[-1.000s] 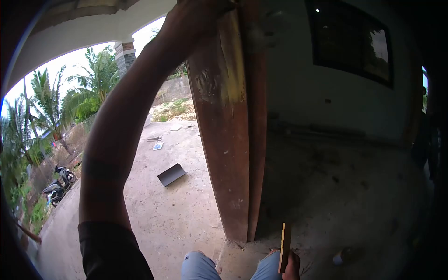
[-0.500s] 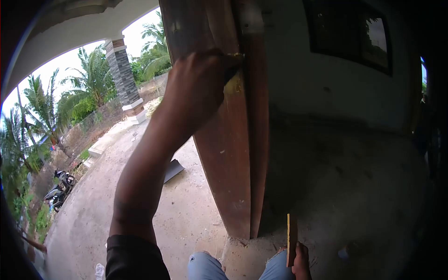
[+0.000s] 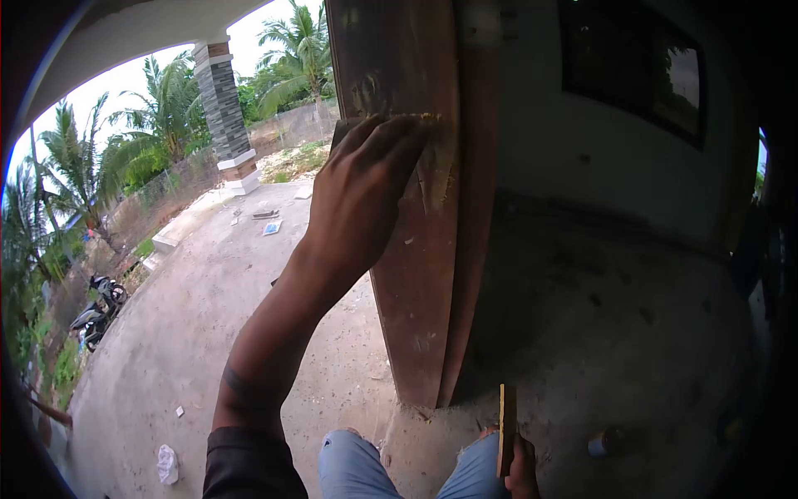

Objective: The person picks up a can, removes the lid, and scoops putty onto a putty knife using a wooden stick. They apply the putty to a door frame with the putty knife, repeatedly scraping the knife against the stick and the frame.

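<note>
A reddish-brown wooden door post [image 3: 416, 291] stands upright in front of me. Against its face, my left hand [image 3: 357, 187] is closed on a thin flat spreader [image 3: 339, 131], whose edge lies across the wood; the fingers cover most of it. Yellow paste [image 3: 431, 117] shows by the fingertips, and a yellowish smear [image 3: 449, 183] runs down near the post's right edge. Low by my right knee, my right hand [image 3: 522, 470] grips a thin flat board [image 3: 506, 428] held upright, with yellow along its edge.
Pale concrete floor [image 3: 199, 333] spreads to the left, with a crumpled white piece [image 3: 168, 464] on it. A small can-like container [image 3: 600, 445] sits in shadow at right. Farther off are a stone-clad pillar [image 3: 220, 108] and a parked motorcycle [image 3: 98, 312].
My view has shifted left and down. My left hand has moved lower on the post, and the spreader now lies across its face. The right hand still holds the board.
</note>
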